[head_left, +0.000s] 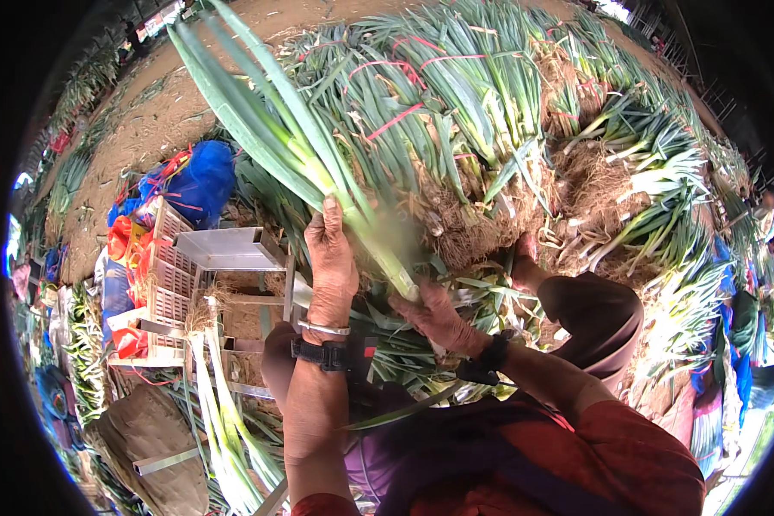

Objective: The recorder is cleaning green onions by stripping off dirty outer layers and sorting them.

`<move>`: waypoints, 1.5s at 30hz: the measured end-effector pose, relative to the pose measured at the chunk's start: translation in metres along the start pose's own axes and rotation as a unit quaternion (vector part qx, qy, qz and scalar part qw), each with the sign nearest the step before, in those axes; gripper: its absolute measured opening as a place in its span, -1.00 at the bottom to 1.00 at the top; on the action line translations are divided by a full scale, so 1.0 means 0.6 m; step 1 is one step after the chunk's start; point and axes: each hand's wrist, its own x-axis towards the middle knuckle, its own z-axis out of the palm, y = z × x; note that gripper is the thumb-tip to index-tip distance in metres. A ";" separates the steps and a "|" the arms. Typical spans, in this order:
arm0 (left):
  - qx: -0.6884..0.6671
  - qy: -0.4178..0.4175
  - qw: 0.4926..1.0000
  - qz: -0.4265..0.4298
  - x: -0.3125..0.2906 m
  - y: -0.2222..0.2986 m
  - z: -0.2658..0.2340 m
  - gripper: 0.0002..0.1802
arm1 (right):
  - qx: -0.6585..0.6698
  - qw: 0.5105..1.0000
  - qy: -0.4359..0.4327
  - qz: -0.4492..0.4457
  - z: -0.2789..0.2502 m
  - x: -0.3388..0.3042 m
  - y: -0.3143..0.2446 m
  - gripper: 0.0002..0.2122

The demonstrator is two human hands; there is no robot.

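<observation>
My left hand (331, 254) is closed around the pale stem of a leek (305, 163), its long green leaves fanning up to the upper left. At the stem's lower white end, the fingers of my right hand (439, 316) are closed on the stalk; its roots cannot be made out. A blur covers part of the space beside the stem. Cut leaves and loose stalks (404, 353) lie below my hands. Beyond them stand bundled leeks (482, 95) with pink ties and shaggy brown roots.
On the left, a metal stand (232, 249) is beside a pale plastic crate (168, 284) with orange and blue bags. A few leeks (219, 413) with roots lean near my left forearm. More loose leeks (662, 181) are heaped on the right. My bent knee (593, 318) is beside my right arm.
</observation>
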 end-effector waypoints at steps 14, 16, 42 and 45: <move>-0.112 -0.034 0.992 -0.049 -0.024 -0.008 0.001 -0.74 | 0.366 0.874 -0.279 0.153 -0.019 -0.017 -0.098 -0.85; 0.068 -0.099 0.986 -0.115 -0.036 -0.015 0.006 -0.74 | 0.367 0.869 -0.285 0.172 -0.022 -0.018 -0.109 -0.84; -0.032 0.053 0.996 0.063 -0.044 -0.006 0.015 -0.72 | 0.403 0.855 -0.284 0.162 -0.001 -0.006 -0.051 -0.91; -0.128 0.021 0.989 -0.065 -0.043 0.004 0.013 -0.73 | 0.386 0.860 -0.296 0.155 0.001 -0.011 -0.062 -0.88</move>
